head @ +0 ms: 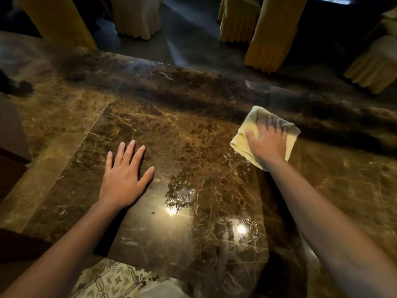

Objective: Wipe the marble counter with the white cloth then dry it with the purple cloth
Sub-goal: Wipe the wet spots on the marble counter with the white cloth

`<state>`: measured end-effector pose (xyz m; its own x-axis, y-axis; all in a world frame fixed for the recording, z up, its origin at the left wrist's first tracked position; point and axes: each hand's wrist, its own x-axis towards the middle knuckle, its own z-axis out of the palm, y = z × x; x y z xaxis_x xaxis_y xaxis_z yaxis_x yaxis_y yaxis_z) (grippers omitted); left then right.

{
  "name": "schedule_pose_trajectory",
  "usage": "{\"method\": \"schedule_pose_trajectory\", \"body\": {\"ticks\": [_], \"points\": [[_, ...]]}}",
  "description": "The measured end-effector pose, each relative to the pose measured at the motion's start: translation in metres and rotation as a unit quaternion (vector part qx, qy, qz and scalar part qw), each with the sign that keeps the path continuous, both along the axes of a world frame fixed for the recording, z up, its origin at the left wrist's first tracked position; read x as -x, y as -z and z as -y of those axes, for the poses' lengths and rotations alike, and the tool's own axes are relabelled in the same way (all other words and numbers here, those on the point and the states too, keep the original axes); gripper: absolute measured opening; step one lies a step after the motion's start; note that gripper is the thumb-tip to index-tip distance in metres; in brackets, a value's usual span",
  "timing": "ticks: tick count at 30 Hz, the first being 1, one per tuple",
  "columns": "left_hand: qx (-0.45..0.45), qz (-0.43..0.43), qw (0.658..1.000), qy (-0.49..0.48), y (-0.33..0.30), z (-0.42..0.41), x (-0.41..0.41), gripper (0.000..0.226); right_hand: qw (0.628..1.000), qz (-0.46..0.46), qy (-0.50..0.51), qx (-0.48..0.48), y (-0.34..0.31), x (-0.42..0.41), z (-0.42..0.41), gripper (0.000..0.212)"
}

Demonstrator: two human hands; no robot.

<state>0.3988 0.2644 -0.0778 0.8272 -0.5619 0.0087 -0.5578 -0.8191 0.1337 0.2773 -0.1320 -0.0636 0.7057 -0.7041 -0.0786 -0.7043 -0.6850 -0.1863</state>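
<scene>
The brown marble counter (pixel 171 130) fills the view, glossy and veined. My right hand (pixel 267 140) presses flat on a folded pale cloth (pixel 242 143), which looks yellowish in this warm light, at the right side of the counter near its far edge. My left hand (pixel 123 175) lies flat on the marble at the left with fingers spread and holds nothing. A small foamy wet patch (pixel 181 196) sits between my arms, with wet streaks near the cloth. I see no purple cloth.
Chairs in yellow fabric covers (pixel 268 33) stand beyond the counter's far edge on a dark floor. A dark object (pixel 15 84) lies at the far left of the counter. Patterned floor tile (pixel 111 278) shows below the near edge.
</scene>
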Motion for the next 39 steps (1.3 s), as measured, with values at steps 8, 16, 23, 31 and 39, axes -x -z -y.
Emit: {"method": "schedule_pose_trajectory", "body": {"ticks": [8,16,23,31,39], "points": [[0.016,-0.013,1.0,0.004,-0.005,-0.003,0.002,0.081,0.954,0.009,-0.298,-0.026,0.001,0.075,-0.136,0.066],[0.01,-0.001,1.0,0.005,0.002,-0.002,0.001,0.08,0.985,-0.017,-0.17,0.016,0.005,0.156,-0.096,0.07],[0.019,0.011,1.0,-0.001,0.003,0.001,0.0,0.078,0.999,-0.005,-0.026,0.017,0.008,0.024,-0.002,0.077],[0.022,0.013,1.0,-0.001,0.003,-0.001,-0.001,0.076,0.995,-0.01,-0.101,-0.018,0.005,-0.084,-0.032,0.079],[0.09,-0.046,0.995,0.023,-0.002,-0.016,-0.007,0.067,0.969,0.013,-0.248,-0.005,0.005,0.041,-0.127,0.062]]}}
